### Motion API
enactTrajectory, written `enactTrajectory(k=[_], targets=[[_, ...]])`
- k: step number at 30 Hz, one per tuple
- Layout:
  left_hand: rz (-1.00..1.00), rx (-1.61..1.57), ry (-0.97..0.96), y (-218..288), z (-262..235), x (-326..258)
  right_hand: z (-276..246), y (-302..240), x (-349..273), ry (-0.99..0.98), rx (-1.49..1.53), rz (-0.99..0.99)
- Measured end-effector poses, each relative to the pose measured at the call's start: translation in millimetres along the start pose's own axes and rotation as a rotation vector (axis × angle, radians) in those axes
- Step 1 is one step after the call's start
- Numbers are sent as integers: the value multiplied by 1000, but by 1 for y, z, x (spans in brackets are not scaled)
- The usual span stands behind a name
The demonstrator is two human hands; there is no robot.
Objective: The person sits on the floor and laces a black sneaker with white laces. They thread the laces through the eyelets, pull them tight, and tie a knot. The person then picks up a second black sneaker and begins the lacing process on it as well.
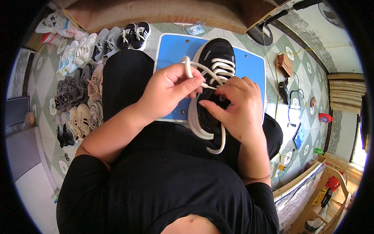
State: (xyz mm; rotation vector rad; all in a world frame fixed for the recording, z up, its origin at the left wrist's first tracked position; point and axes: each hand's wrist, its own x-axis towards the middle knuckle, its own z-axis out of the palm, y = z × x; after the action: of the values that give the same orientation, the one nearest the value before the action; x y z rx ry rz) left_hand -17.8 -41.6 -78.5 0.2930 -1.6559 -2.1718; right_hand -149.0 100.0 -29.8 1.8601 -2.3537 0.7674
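Observation:
A black sneaker [211, 48] with a thick pale sole rests on a small blue table [171, 50], its toe pointing away from me. Its white shoelace [223, 68] zigzags across the upper rows of the front. My left hand [171, 87] pinches one length of the lace, which loops up above its fingers. Over the shoe's opening, my right hand [237, 103] has thumb and fingers bent close to the eyelets, where a lace end runs between both hands. Its fingertips partly hide what they grip. The other lace end hangs loose past the heel, near my lap.
Rows of paired shoes [83, 85] stand on the tiled floor at the left. A wooden cabinet [156, 15] borders the far side. At the right lie a brown box [285, 65], cables, a red bottle [325, 117] and a wooden rack [331, 183].

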Motion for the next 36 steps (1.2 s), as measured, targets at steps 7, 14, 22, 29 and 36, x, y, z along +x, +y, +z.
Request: enactTrajectory(k=[7,14,22,29,36], targets=[[22,224,-48,-3,-5,6,7,-3,0,2,-21,63],[89,161,-16,-6,-9,12,12,-3,8,-18,-135,129],[51,215,24,0,-8,10,16,-3,8,-44,-50,109],[6,219,-26,2,-9,4,11,9,1,-134,218,-69],[-148,225,-119,11,-13,-2,13,14,1,-170,308,-61]])
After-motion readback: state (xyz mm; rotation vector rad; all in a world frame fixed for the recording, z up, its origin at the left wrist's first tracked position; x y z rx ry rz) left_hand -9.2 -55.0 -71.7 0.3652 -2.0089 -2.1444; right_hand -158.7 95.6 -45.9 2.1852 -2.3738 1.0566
